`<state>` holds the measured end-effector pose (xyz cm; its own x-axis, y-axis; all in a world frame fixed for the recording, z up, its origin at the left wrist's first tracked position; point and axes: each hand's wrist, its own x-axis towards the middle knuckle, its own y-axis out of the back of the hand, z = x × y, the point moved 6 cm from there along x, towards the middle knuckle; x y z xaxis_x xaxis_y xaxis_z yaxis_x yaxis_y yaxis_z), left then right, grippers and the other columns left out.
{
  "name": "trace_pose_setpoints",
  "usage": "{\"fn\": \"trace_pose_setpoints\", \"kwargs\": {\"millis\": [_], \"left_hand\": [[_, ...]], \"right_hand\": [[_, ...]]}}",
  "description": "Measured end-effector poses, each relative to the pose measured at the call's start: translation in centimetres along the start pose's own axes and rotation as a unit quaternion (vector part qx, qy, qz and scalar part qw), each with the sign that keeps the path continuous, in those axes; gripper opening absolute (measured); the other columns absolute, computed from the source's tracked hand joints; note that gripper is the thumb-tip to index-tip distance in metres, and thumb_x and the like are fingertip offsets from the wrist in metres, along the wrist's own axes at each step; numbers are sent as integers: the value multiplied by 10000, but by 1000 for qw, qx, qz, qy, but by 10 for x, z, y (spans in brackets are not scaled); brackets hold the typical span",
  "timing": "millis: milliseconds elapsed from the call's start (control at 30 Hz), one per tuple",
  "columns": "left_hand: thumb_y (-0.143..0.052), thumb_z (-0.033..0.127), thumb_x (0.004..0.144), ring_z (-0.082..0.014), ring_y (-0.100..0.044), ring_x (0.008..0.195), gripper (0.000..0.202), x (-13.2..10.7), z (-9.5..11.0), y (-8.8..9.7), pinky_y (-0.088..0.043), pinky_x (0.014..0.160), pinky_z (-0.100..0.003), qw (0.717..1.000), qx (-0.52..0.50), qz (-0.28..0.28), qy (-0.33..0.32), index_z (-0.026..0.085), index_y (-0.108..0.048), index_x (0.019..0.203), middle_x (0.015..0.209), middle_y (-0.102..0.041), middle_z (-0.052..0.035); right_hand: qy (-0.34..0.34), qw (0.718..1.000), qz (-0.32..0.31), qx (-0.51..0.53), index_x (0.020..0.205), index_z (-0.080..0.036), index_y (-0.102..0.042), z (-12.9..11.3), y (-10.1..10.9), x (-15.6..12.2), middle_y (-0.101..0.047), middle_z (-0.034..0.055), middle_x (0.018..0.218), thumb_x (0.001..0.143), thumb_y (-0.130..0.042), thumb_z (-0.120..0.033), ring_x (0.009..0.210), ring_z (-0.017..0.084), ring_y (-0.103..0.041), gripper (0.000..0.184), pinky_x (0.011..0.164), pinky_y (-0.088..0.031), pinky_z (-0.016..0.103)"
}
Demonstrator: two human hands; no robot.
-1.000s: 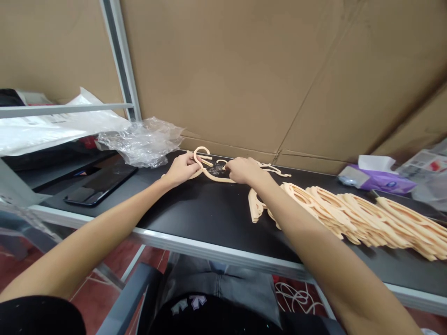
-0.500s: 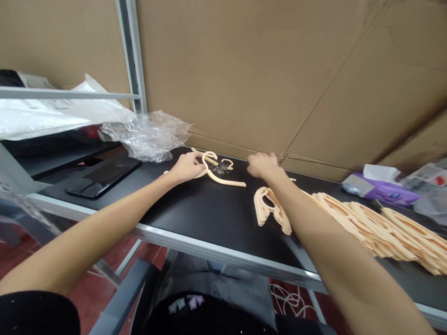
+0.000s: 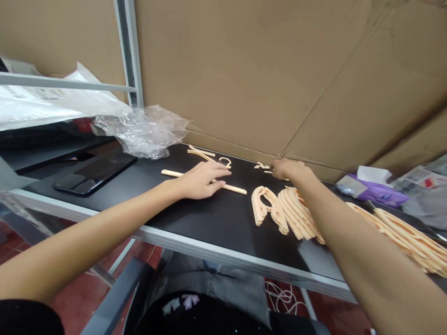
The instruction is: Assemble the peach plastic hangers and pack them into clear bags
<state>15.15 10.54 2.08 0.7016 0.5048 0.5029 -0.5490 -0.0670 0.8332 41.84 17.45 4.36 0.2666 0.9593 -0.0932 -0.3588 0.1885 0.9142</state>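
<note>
My left hand (image 3: 202,181) lies flat with fingers stretched out on a long peach plastic bar (image 3: 234,188) on the black table (image 3: 195,218). My right hand (image 3: 286,168) reaches to the back edge and curls over small peach scraps (image 3: 260,166); what its fingers hold is hidden. Loose peach offcuts (image 3: 200,152) and a small curled piece (image 3: 225,161) lie behind the left hand. A fanned row of peach plastic hangers (image 3: 279,209) stretches to the right beneath my right forearm.
A black phone (image 3: 92,174) lies at the table's left. Crumpled clear plastic (image 3: 146,132) sits behind it by a metal post (image 3: 129,51). A purple tissue pack (image 3: 373,190) is at the right. Cardboard (image 3: 261,70) walls the back.
My left hand let go of the curved hook part and now lies flat on the bar. My right hand moved right and back, from the hanger to the scraps by the cardboard.
</note>
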Motion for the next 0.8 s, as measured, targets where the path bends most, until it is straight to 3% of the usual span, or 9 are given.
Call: {"fn": "trace_pose_setpoints", "kwargs": {"millis": [133,300,433,533,667,800], "left_hand": [[-461,224,1001,-245,-635,1163,302,-1,11,-15,-443,1050,-410,998,-19,-61,-24,171,-700,1176,1209,-721,-121],[-554,179,921,-226,-662,910,166,-2,10,-9,-498,847,-348,998,-23,-49,-7,172,-709,979,949,-729,-83],[-571,218,932,-250,-665,951,214,-3,16,-7,-482,928,-399,999,3,-49,-21,166,-731,1063,977,-730,-102],[-566,291,969,-248,-668,990,253,-2,23,-9,-483,943,-386,998,0,-54,-37,186,-750,1107,1027,-730,-107],[-539,228,981,-217,-665,939,239,-1,28,-11,-499,880,-332,996,-21,-62,-55,186,-774,991,973,-722,-95],[-587,200,945,-218,-651,919,176,-1,26,-9,-501,865,-337,998,-21,-42,-50,180,-758,911,934,-713,-88]], "right_hand": [[3,1000,-18,13,1308,-163,-686,-3,-10,10,-656,209,1346,908,-559,-169,1229,324,-638,419,939,-515,445],[51,998,-18,24,1307,-159,-691,-5,-12,19,-673,197,1319,914,-572,-156,1184,287,-663,410,906,-519,372],[79,996,-21,23,1290,-167,-699,-6,-8,17,-666,165,1345,904,-597,-150,1204,264,-648,399,918,-504,332],[75,997,-11,22,1295,-162,-689,-8,-7,12,-650,175,1366,915,-572,-162,1225,288,-633,398,952,-491,379],[75,997,12,22,1188,-158,-732,-10,-5,8,-679,183,1302,942,-492,-155,1207,299,-638,343,972,-471,418],[89,995,22,27,1114,-168,-751,-14,-3,8,-700,171,1255,925,-536,-167,1168,288,-654,287,946,-477,394]]}}
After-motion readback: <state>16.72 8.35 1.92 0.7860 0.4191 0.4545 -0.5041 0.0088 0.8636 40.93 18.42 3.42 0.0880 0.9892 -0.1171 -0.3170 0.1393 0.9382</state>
